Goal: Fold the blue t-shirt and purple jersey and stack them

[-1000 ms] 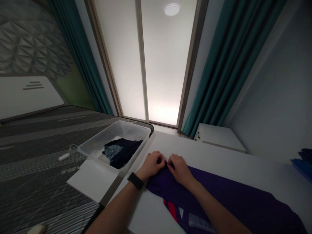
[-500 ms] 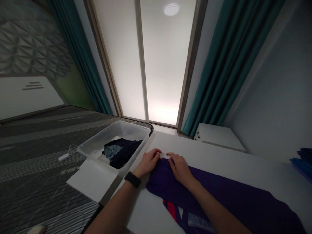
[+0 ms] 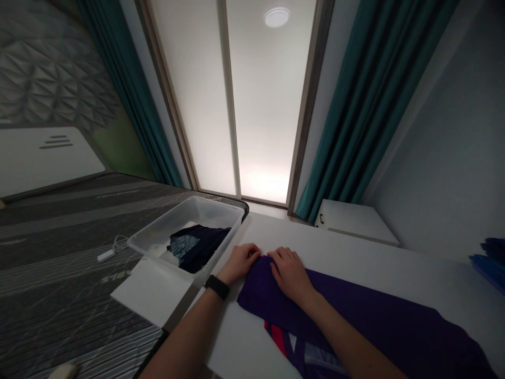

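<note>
A folded purple garment (image 3: 355,310) lies lengthwise across the white table, with a red, white and grey patterned part (image 3: 278,337) showing under its near edge. My left hand (image 3: 241,260), with a black band at the wrist, pinches the garment's far left corner between thumb and bent fingers. Beside it, my right hand (image 3: 290,273) rests on top of the cloth; its fingers curl over the far edge and the thumb presses near them. The fingertips of both hands are close together, and the cloth under them is partly hidden.
Left of the hands stands a clear plastic bin (image 3: 158,221) with dark navy clothing (image 3: 203,245) inside. The white table (image 3: 335,252) reaches right, where blue folded fabric (image 3: 491,268) sits. A white cabinet (image 3: 355,218) is beyond the table. A bed (image 3: 59,231) with a grey striped cover lies left.
My right hand's fingers have come down onto the garment's far edge and moved slightly left, closer to my left hand. The garment has barely shifted.
</note>
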Tool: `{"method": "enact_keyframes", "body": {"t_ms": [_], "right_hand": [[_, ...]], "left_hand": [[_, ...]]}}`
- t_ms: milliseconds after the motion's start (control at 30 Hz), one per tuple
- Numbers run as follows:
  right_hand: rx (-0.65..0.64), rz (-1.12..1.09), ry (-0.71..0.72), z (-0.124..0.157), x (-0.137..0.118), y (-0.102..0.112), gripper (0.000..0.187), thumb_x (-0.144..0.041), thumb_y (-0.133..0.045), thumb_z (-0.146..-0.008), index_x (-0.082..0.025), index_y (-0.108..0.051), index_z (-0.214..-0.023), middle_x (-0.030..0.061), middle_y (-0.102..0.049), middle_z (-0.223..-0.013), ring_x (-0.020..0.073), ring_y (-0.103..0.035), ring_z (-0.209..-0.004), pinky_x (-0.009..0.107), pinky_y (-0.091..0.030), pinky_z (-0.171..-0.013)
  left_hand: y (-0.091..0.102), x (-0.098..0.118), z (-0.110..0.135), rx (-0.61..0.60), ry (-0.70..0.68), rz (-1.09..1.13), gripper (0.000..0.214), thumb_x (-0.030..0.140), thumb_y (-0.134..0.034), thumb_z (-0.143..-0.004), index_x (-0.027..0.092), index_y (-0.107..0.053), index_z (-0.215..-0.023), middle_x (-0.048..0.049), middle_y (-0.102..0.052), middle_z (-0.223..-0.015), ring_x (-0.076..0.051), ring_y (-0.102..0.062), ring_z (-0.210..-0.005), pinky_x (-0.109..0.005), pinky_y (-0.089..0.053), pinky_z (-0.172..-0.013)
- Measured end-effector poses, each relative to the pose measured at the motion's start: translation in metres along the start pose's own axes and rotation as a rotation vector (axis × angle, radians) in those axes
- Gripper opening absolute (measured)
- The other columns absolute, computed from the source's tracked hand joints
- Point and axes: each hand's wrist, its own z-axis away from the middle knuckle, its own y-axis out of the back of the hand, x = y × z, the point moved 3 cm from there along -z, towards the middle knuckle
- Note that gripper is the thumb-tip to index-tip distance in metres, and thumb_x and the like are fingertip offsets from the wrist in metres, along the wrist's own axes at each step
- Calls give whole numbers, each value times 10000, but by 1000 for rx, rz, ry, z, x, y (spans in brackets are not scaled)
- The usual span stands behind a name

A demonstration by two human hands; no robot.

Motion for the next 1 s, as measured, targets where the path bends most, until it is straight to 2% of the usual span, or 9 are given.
{"method": "enact_keyframes", "body": {"t_ms": [200,367,600,733,867,1000], "right_hand": [[-51,-56,120,4,-24,12,197,-153,-477,-927,-190,-636,-1037,74,-610,-988,234,-528,-961,375,-418,-889],[-156,-145,210,12,-35,9,324,-266,-538,-919,-200,-589,-1232,97,-588,-1208,254,-492,-1149,409,-382,-1022],[-344,-160,189,25,-40,5,570,-513,-529,-910,-275,-456,-1422,128,-387,-1509,321,-308,-1396,514,-231,-1138],[-399,-182,174,34,-47,9,619,-512,-475,-938,-262,-349,-1490,117,-297,-1570,298,-236,-1446,504,-199,-1163],[-333,-164,129,42,-37,24,546,-401,-430,-977,-221,-361,-1487,97,-335,-1555,255,-258,-1443,472,-218,-1174],[-307,-96,39,61,-2,42,516,-350,-402,-990,-192,-374,-1481,97,-352,-1546,230,-294,-1429,440,-250,-1173]], "left_hand": [[-3,-7,-5,58,-7,72,162,276,-538,-853,167,-658,-869,-11,-669,-725,-162,-601,-665,-247,-419,-616],[-2,-6,-5,107,5,75,174,266,-506,-863,172,-652,-844,-6,-654,-702,-166,-595,-662,-257,-426,-625],[1,-3,-4,129,14,50,237,240,-428,-888,179,-656,-866,-22,-673,-761,-177,-613,-722,-269,-438,-678],[2,-1,-3,125,14,29,235,231,-424,-882,178,-653,-873,-22,-673,-752,-179,-619,-725,-269,-443,-685],[3,5,-1,99,-11,4,233,265,-440,-892,175,-652,-859,-30,-684,-769,-176,-617,-717,-267,-442,-681],[4,9,3,62,-32,-28,220,296,-483,-870,169,-661,-900,-17,-652,-710,-175,-590,-670,-269,-421,-655]]}}
